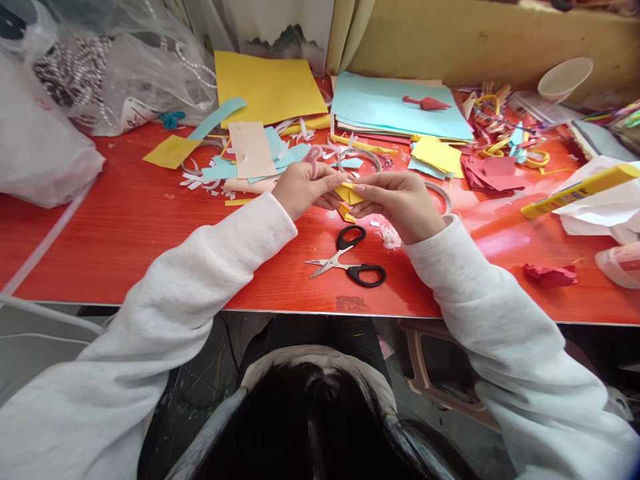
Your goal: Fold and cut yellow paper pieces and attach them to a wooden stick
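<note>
A small folded piece of yellow paper (349,193) is held between my two hands above the red table. My left hand (306,185) pinches its left side, and a pink ring-shaped thing (314,160) shows at that hand's fingers. From the right, my right hand (397,200) grips the paper between thumb and fingers. Just below lies another small folded yellow paper piece (346,213). Nearer the table edge rest black-handled scissors (345,259) with their blades apart. Fingertips partly hide the held paper.
Yellow sheets (270,87) and a blue paper stack (400,103) lie at the back. Paper scraps, tape rolls (360,160) and red paper squares (493,175) surround the hands. A yellow glue stick (580,191) is at right. Plastic bags (45,127) stand at left.
</note>
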A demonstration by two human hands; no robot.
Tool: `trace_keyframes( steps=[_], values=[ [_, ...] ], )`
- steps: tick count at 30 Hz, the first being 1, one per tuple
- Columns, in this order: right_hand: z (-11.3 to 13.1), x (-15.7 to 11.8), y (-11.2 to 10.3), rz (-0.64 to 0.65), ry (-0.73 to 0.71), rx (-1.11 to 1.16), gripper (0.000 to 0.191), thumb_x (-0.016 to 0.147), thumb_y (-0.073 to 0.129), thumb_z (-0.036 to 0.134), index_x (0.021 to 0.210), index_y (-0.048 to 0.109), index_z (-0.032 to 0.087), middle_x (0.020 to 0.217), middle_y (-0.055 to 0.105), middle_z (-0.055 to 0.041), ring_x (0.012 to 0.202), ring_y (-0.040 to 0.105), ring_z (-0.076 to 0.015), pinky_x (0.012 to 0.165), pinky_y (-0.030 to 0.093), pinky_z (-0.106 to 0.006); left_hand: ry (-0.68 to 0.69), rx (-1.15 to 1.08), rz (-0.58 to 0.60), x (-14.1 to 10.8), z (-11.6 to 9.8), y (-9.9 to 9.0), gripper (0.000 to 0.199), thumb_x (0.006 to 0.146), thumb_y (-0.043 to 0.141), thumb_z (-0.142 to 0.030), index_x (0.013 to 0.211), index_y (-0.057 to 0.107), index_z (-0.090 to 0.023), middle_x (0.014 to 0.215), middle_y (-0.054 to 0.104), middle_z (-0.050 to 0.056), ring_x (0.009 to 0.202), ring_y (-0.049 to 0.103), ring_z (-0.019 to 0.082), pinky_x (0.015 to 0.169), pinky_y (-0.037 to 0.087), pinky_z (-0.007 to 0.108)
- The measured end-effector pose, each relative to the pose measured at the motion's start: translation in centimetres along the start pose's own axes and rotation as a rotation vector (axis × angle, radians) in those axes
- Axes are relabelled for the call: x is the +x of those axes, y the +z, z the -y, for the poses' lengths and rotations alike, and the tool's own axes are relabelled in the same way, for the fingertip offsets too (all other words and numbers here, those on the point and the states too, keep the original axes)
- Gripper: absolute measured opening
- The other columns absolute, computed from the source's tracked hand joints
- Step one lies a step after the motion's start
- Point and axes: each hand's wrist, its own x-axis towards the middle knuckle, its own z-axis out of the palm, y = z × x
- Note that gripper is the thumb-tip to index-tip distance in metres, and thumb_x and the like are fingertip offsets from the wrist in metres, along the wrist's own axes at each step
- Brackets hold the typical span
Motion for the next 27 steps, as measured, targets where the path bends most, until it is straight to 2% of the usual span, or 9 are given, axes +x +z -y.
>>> trace_keyframes(
  steps=[7,12,20,27],
  values=[
    [-0.07,-0.02,-0.05,0.040,0.070,0.016,0.024,0.069,0.073,0.035,0.077,0.069,0.013,0.067,0.068,-0.0047,0.060,0.068,-0.0144,0.063,0.060,-0.024,0.091,0.077,0.018,0.08,0.52,-0.16,0.006,0.078,0.059,-0.015,0.077,0.063,-0.010,0.064,0.063,0.001,0.057,0.063,0.010,0.064,0.056,0.026],
    [-0.15,-0.09,0.03,0.045,0.029,-0.068,0.022,0.066,0.074,0.033,0.075,0.068,0.014,0.067,0.069,-0.0032,0.060,0.068,-0.0145,0.059,0.059,-0.024,0.112,0.178,-0.009,0.15,0.93,-0.16,0.006,0.078,0.060,-0.016,0.075,0.063,-0.012,0.059,0.061,0.000,0.055,0.061,0.010,0.067,0.054,0.026],
    [-0.23,-0.22,0.42,0.020,-0.090,-0.176,0.019,0.072,0.069,0.032,0.073,0.066,0.014,0.058,0.065,0.0000,0.052,0.065,-0.0117,0.053,0.056,-0.022,0.077,0.271,0.001,0.10,0.85,-0.07,0.017,0.082,0.054,-0.017,0.066,0.058,-0.012,0.055,0.060,0.000,0.045,0.055,0.006,0.053,0.050,0.021],
    [-0.65,0.09,0.31,0.093,-0.043,-0.192,0.026,0.071,0.068,0.040,0.076,0.064,0.015,0.060,0.065,-0.0006,0.053,0.065,-0.0123,0.052,0.056,-0.023,0.078,0.380,-0.029,-0.13,0.69,0.03,0.016,0.081,0.057,-0.018,0.066,0.057,-0.012,0.055,0.061,-0.001,0.045,0.055,0.005,0.050,0.049,0.018]
  ],
)
